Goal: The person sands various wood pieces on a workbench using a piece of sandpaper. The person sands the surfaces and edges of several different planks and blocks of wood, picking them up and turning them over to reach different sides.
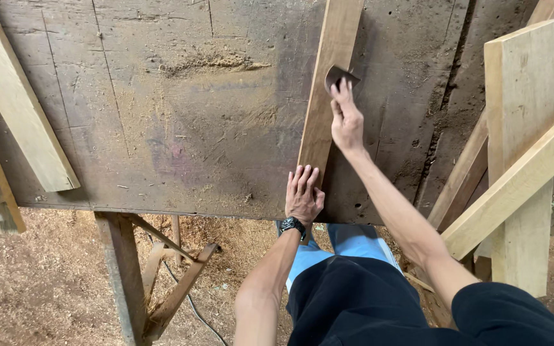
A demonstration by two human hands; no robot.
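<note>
While my left hand (302,194) lies flat pinning the brown board (328,83) to the surface (161,128), my right hand (346,118) grips the sandpaper (340,75); I should stroke along the grain.

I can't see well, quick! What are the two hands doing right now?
Left hand: open, pressed flat on the near end of the brown board.
Right hand: closed on a small dark sanding piece, against the board.
</note>
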